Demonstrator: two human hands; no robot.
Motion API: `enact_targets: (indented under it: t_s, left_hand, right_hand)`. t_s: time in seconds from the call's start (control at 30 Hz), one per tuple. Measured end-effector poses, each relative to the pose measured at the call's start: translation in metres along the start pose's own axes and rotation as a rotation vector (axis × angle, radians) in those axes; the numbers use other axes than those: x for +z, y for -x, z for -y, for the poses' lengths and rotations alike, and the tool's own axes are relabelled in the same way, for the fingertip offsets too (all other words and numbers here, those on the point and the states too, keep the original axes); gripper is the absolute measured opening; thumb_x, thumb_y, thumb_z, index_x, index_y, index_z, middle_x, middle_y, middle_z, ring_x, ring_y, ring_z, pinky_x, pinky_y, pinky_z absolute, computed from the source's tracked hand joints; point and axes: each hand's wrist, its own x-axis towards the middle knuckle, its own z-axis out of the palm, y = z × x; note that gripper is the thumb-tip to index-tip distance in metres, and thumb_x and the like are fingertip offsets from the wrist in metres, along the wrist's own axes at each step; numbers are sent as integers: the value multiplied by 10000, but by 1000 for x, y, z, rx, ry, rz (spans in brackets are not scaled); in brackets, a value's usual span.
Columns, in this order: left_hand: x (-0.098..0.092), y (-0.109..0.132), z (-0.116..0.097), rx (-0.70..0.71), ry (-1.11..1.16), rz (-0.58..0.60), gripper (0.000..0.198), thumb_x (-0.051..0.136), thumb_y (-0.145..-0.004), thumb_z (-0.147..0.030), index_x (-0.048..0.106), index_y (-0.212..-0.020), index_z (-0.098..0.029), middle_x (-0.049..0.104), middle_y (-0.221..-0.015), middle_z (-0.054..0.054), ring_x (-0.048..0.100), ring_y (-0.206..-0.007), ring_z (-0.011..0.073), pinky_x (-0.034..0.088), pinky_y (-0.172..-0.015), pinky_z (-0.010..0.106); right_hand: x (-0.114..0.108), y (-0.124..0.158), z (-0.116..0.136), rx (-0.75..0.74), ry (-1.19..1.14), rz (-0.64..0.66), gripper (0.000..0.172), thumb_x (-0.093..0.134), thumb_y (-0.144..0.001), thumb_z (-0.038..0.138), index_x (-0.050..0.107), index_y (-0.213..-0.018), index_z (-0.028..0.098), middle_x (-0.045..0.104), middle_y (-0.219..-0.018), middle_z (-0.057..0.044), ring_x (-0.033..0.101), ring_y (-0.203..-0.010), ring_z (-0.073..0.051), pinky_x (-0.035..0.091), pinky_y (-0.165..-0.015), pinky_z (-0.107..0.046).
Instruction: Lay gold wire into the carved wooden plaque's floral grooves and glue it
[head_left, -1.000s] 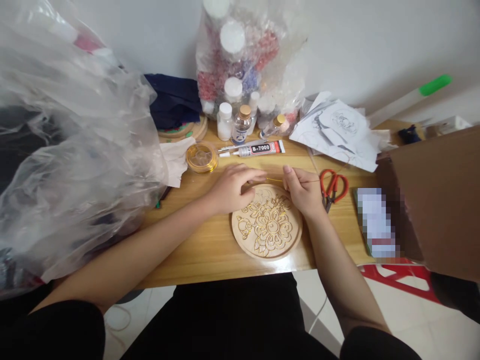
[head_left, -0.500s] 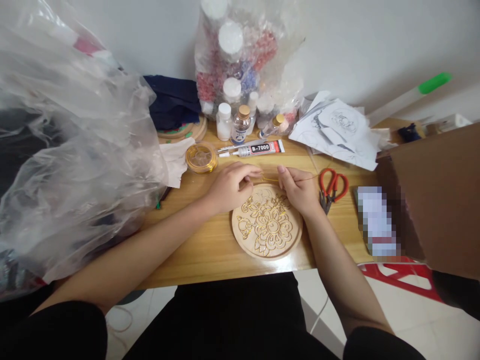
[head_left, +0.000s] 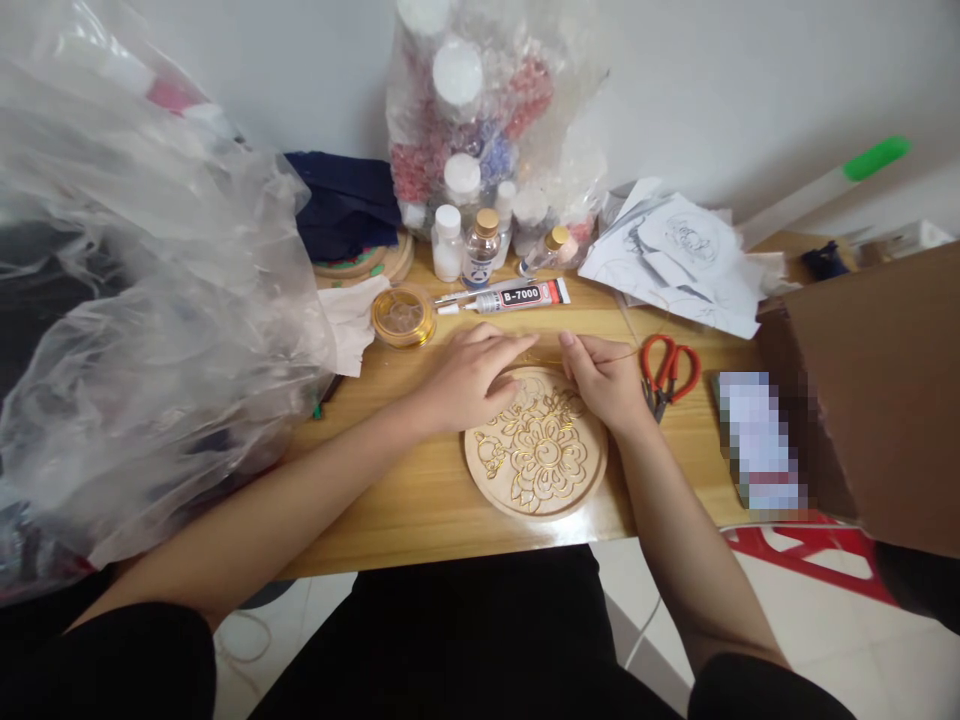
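My right hand (head_left: 605, 378) is closed in a pinch on a thin gold wire (head_left: 551, 360), which runs out on both sides of the fingers. Over the upper left of a round wooden plaque (head_left: 480, 480), my left hand (head_left: 474, 380) has its thumb and fingers apart, with the wire's free end near the fingertips. Gold wire outlines of a large flower (head_left: 550, 455) and leaves cover much of the plaque. The far edge of its design is partly hidden by my left hand. Just right of my right hand lie red-handled pliers (head_left: 670, 372), their jaws partly behind my wrist.
Behind the hands lie a spool of gold wire (head_left: 403, 316) and a B-7000 glue tube (head_left: 517, 296). Small bottles (head_left: 480, 248) stand further back. Plastic bags (head_left: 172, 330) crowd the left; drawings (head_left: 679, 255), a phone (head_left: 761, 440) and a cardboard box (head_left: 877, 390) are at right.
My left thumb and fingers have spread apart from their earlier near-pinch, and the hand has come slightly nearer over the plaque. My right hand keeps its pinch on the wire.
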Motion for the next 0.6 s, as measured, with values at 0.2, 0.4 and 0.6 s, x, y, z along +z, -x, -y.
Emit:
enact_targets:
  t_s: [0.2, 0.4, 0.6]
  left_hand:
    - [3, 0, 1, 14, -2, -45, 458, 535, -806, -155, 522, -1264, -154, 616, -1169, 88, 529, -1108, 215, 458, -937, 394]
    - [4, 1, 2, 34, -7, -76, 438, 524, -809, -139, 539, -1244, -96, 635, -1110, 111, 546, -1054, 217, 471, -917, 390]
    - [5, 1, 1, 66, -20, -109, 407, 489, -803, -113, 571, -1202, -111, 645, -1079, 99, 559, -1011, 202, 487, -884, 377]
  right_hand:
    - [-1, 0, 1, -22, -3, -13, 578, 447, -872, 625, 382, -493, 193, 355, -445, 38, 304, -431, -77, 244, -444, -248]
    - [1, 0, 4, -31, -19, 40, 578, 444, -869, 629, 379, -494, 194, 370, -439, 35, 324, -426, -79, 250, -439, -246]
    - [-1, 0, 0, -12, 53, -28, 566, 448, -884, 597, 395, -493, 192, 357, -440, 39, 317, -431, -80, 258, -453, -248]
